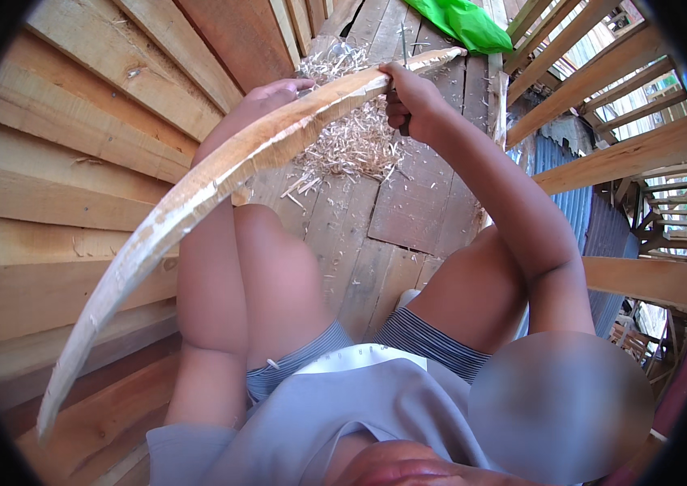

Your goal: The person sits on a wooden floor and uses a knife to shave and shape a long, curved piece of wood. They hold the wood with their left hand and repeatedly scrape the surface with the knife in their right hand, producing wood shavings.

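Note:
A long, curved piece of pale wood (234, 166) sweeps from the lower left up to the far right, crossing over my left forearm. Its faces look freshly cut, whitish along one side and tan along the other. My left hand (275, 93) lies at the far edge of the wood with its fingers stretched out; the palm and thumb are partly hidden. Near the wood's far end, my right hand (414, 101) is closed around the dark handle of a knife (404, 42), whose thin blade points up and away past the wood. My right fingers touch the wood.
Curled wood shavings (352, 154) are heaped on the plank floor (343, 267) between and beyond my knees. Plank walling (76, 190) stands close on my left. A slatted wooden railing (619, 158) runs along the right. A bright green bag or sheet (469, 24) lies at the far end.

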Motion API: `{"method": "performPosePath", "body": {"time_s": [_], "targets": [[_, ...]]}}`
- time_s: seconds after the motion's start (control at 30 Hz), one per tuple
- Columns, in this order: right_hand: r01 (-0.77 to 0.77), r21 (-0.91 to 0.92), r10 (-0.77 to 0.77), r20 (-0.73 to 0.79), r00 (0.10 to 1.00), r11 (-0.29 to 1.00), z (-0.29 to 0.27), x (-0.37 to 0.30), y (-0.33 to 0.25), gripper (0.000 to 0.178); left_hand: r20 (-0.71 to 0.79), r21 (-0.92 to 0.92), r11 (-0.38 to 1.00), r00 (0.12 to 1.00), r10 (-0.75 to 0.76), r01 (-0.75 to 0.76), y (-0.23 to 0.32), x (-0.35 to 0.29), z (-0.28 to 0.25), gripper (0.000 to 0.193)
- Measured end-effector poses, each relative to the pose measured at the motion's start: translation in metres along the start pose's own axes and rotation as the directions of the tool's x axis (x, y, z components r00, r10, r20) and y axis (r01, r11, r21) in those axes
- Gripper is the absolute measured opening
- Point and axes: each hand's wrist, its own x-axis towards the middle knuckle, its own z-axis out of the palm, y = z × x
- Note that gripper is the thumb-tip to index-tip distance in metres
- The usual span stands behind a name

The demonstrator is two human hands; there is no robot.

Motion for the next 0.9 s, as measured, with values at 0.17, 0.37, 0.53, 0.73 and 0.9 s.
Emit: {"method": "performPosePath", "body": {"time_s": [0.17, 0.37, 0.53, 0.73, 0.9], "targets": [[0.037, 0.213, -0.036, -0.005, 0.999, 0.976, 0.015, 0.017, -0.012, 0.036, -0.440, 0.408, 0.811, 0.869, -0.227, 0.418, 0.030, -0.071, 0.018, 0.037], [0.090, 0.240, -0.082, -0.041, 0.996, 0.967, 0.014, 0.012, -0.010, 0.039, -0.545, 0.705, 0.603, 0.830, 0.123, 0.374, -0.074, -0.174, 0.032, 0.032], [0.078, 0.206, -0.064, -0.076, 0.995, 0.975, 0.015, 0.009, -0.006, 0.043, -0.646, 0.682, 0.482, 0.762, 0.044, 0.550, -0.195, -0.263, 0.074, 0.048], [0.082, 0.131, -0.075, -0.061, 0.995, 0.988, 0.008, 0.016, 0.001, 0.044, -0.784, 0.581, 0.337, 0.621, -0.012, 0.741, -0.280, -0.309, 0.100, 0.070], [0.054, 0.195, -0.031, -0.120, 0.992, 0.979, 0.012, 0.017, 0.000, 0.043, -0.790, 0.564, 0.229, 0.599, -0.130, 0.793, -0.304, -0.322, 0.094, 0.070]]}}
